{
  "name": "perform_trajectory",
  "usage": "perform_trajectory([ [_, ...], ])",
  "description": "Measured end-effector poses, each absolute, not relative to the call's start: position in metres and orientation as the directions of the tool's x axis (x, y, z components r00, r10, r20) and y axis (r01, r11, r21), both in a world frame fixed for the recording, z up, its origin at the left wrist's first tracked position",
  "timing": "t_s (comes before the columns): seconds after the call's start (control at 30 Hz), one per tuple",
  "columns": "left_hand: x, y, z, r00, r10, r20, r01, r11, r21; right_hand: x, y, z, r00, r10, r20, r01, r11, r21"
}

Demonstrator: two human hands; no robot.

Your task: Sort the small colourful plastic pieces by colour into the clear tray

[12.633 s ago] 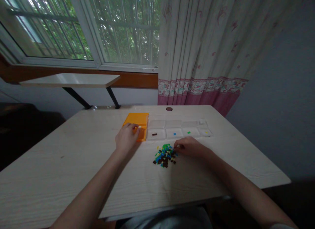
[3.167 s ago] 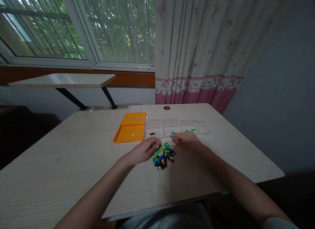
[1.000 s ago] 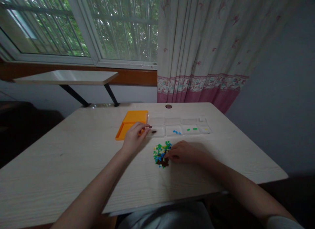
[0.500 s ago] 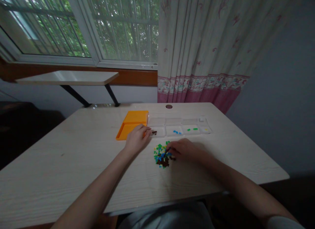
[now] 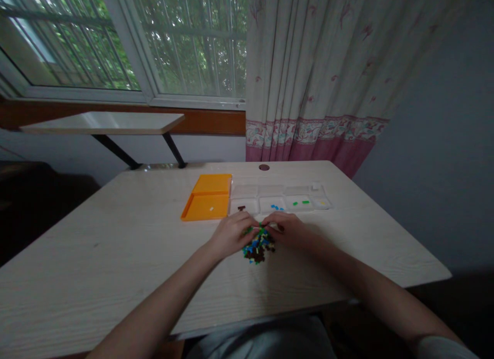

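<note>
1. A loose heap of small green, blue, yellow and dark-brown pieces lay on the pale wood-grain surface, in front of the person.
2. Both hands met at the far edge of this heap, their fingertips close together.
3. The left hand covered the heap's left side, its fingers bent toward the thumb; whether it gripped a piece could not be told.
4. The right hand came in from the other side with fingers curled, and its grip was likewise too small to make out.
5. Beyond them, an open orange rectangular case held a small white piece in its nearer half.
6. Just right of the case, a clear plastic compartmented tray held, from left to right, brown, blue, green and yellow pieces in separate compartments.
</note>
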State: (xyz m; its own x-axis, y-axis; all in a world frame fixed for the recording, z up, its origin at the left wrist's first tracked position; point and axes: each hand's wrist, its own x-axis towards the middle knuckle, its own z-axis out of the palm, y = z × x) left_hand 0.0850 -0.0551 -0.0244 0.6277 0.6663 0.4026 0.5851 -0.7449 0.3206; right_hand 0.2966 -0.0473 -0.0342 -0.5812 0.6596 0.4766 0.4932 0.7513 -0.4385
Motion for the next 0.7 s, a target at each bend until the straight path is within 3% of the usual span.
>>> perform_trajectory([
  [0.53, 0.0861, -0.0558, -0.0252, 0.584, 0.684, 0.437, 0.585, -0.728, 0.357, 0.2961, -0.0469, -0.0321, -0.572, 0.659, 0.488, 0.470, 0.751, -0.464],
  [0.7, 0.0792, -0.0517, -0.0219, 0.495, 0.704, 0.509, 0.606, -0.700, 0.379, 0.3040, -0.0396, -0.0362, -0.617, 0.650, 0.444, 0.509, 0.759, -0.406],
])
